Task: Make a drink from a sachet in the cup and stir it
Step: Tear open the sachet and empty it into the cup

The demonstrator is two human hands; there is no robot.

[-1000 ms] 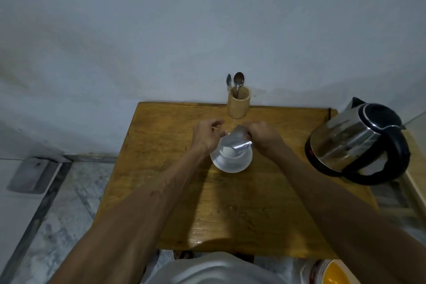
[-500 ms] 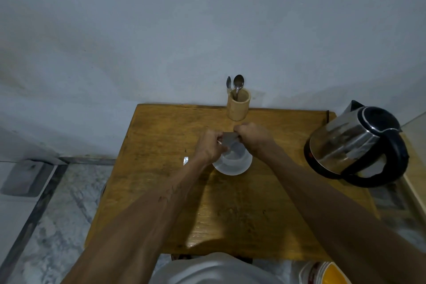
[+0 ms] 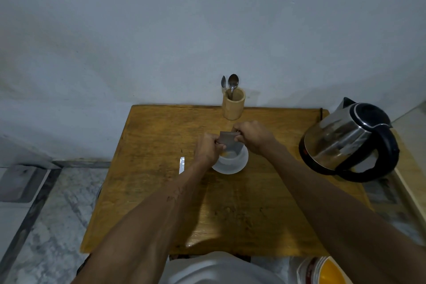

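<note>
A white cup (image 3: pixel 232 159) stands on a white saucer (image 3: pixel 230 169) in the middle of the wooden table (image 3: pixel 161 136). Both hands hold a small dark sachet (image 3: pixel 228 139) tilted over the cup's mouth. My left hand (image 3: pixel 207 148) pinches its left edge and my right hand (image 3: pixel 252 137) pinches its right top corner. Some orange-yellow powder shows inside the cup under the sachet. A torn silver strip (image 3: pixel 181 165) lies on the table left of my left wrist.
A bamboo holder (image 3: pixel 233 106) with two metal spoons (image 3: pixel 232 83) stands at the table's far edge. A steel and black electric kettle (image 3: pixel 350 143) sits at the right edge. A yellow-lidded container (image 3: pixel 327 271) is at the bottom right. Tiled floor lies on the left.
The sachet has been raised and tipped upright over the cup. A torn silver strip now lies on the table to the left. Orange powder has appeared in the cup.
</note>
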